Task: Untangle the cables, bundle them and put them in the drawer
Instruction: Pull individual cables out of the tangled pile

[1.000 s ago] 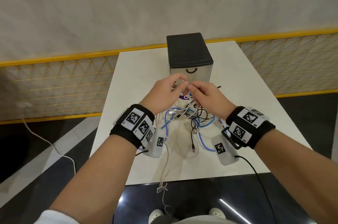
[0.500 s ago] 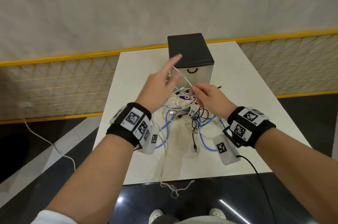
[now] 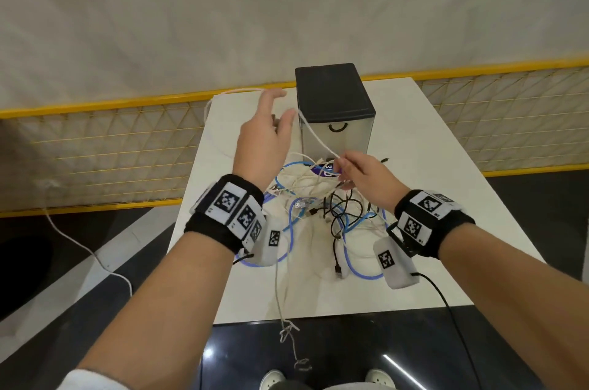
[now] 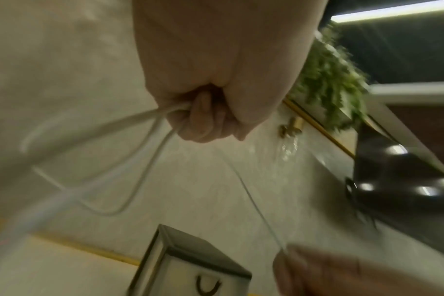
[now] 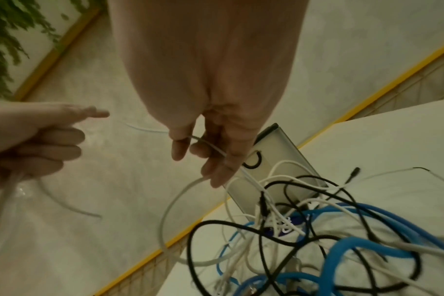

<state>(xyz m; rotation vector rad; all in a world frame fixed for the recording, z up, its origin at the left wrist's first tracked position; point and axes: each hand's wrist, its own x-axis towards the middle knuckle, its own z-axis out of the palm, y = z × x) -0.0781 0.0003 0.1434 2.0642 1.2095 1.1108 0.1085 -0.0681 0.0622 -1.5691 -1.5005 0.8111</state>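
On the white table, before the closed black-topped drawer unit, lies the tangled cable pile. The white cable stretches diagonally from it: the raised left hand grips its upper end, the right hand pinches it beside the pile.

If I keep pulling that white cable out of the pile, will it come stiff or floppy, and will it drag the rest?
Likely floppy: the white cable sags in loose loops between the left hand and right hand. It looks thin and light. It may snag, since it runs into the cable pile crossed by blue and black cables.
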